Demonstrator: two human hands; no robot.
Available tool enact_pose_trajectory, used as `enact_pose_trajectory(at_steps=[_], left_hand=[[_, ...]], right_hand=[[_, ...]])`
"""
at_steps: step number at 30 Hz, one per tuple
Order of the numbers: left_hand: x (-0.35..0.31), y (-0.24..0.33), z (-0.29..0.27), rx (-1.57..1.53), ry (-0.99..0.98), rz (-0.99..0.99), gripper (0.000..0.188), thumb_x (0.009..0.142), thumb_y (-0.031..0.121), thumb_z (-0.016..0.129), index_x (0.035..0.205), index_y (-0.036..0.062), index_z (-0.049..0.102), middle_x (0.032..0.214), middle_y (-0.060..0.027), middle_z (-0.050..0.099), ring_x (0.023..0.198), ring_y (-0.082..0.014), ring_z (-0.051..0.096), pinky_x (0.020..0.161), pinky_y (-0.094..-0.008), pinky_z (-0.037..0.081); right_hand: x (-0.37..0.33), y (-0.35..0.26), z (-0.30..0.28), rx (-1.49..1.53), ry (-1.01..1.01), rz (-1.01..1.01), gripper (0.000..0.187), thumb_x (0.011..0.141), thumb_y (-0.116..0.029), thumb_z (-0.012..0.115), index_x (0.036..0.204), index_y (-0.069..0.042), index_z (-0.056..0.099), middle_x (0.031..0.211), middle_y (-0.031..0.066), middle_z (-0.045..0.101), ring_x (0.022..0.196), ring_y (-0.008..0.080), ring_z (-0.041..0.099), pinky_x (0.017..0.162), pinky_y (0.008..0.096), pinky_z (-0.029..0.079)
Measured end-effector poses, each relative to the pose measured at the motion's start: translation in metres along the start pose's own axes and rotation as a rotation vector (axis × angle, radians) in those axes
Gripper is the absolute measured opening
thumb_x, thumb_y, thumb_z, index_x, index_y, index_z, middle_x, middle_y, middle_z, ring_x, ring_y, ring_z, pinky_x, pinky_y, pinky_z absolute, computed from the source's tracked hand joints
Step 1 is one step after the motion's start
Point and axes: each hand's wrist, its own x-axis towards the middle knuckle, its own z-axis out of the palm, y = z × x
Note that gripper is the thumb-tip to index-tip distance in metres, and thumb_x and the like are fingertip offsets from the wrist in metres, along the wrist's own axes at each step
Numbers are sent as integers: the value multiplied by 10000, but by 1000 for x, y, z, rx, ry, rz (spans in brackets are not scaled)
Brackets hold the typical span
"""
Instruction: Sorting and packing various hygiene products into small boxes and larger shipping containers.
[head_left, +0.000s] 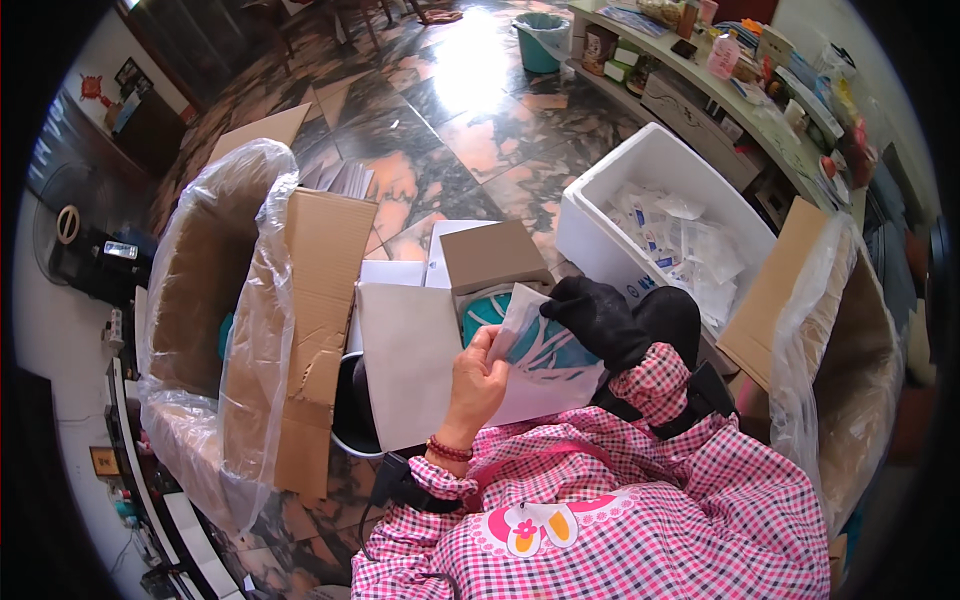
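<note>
A small whitish see-through pouch [518, 318] is held up between my two hands. My left hand [474, 383], bare with a dark red bead bracelet at the wrist, is closed on its lower left edge. My right hand [603, 322], in a black glove, pinches its upper right side. Just behind and below the pouch, an open white box [415, 345] holds teal items with white straps [560, 352]. The pouch and my hands partly cover them, and their exact kind is unclear. A brown-topped box [495, 253] sits against the far side of the white box.
A cardboard carton lined with clear plastic [325, 260] stands at left, another lined carton [775, 285] at right. The white foam box [600, 225] at right holds small clear packets. Far off are a teal bin [540, 55] and a cluttered shelf counter [660, 45].
</note>
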Motion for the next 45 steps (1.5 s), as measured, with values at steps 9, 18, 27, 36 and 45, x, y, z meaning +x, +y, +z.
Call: enact_pose_trajectory(at_steps=[9,18,27,36,45], left_hand=[[18,28,-7,50,113,19,151,924,105,676,827,-9,659,703,-38,583,636,-107,537,574,-266,435],[21,24,-1,95,-85,96,221,963,115,623,801,-20,557,644,-58,490,564,-131,418,535,-294,383],[20,-31,11,-66,148,-334,362,944,271,635,711,-4,598,550,-60,514,540,-115,459,523,-326,394],[24,-46,-22,524,105,-315,328,903,288,649,737,5,646,722,-168,666,673,-363,634,661,-453,503],[20,33,-15,321,-54,329,164,843,112,732,995,91,673,895,-69,698,803,-244,677,687,-336,536]], right_hand=[[-11,-5,26,-125,-128,-359,286,881,-318,671,990,-55,699,924,147,688,847,329,666,738,393,523],[-13,14,31,-107,-110,-564,158,874,-264,654,949,-144,725,857,102,688,824,307,668,700,406,516],[-51,-22,43,-579,207,-971,67,732,-157,675,789,-189,694,646,19,560,638,224,584,618,383,449],[-44,-16,0,-511,412,-707,70,806,-215,713,821,-146,720,668,68,608,651,269,613,646,403,442],[-23,8,2,-193,319,-676,116,814,-179,707,875,-81,714,780,102,659,735,302,633,672,400,478]])
